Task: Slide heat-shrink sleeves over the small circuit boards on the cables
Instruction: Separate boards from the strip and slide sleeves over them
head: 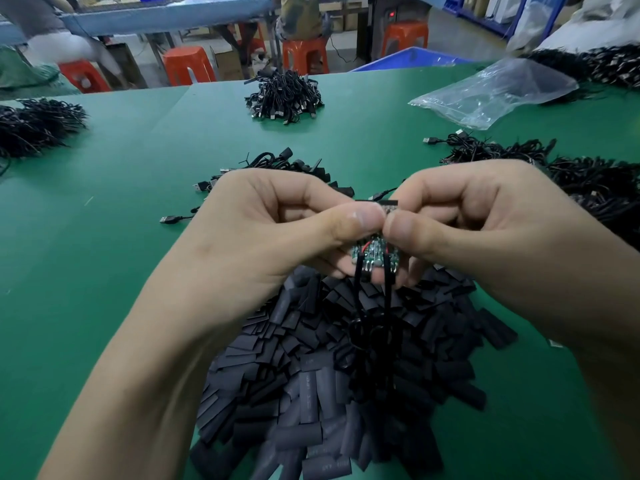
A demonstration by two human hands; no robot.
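My left hand [277,226] and my right hand [485,223] meet above the table's middle. Both pinch a black heat-shrink sleeve [379,203], of which only the top edge shows between the thumbs. Below the thumbs a small green circuit board [374,252] sticks out of the sleeve, with two black cables [358,292] hanging down from it and coiling below. A large heap of loose black sleeves [311,375] lies on the green table [121,202] under my hands.
Piles of black USB cables lie at the far middle [285,97], the left edge [34,126], the right [571,174] and just behind my hands [277,164]. A clear plastic bag [498,91] lies at the back right. Orange stools [188,69] stand beyond the table.
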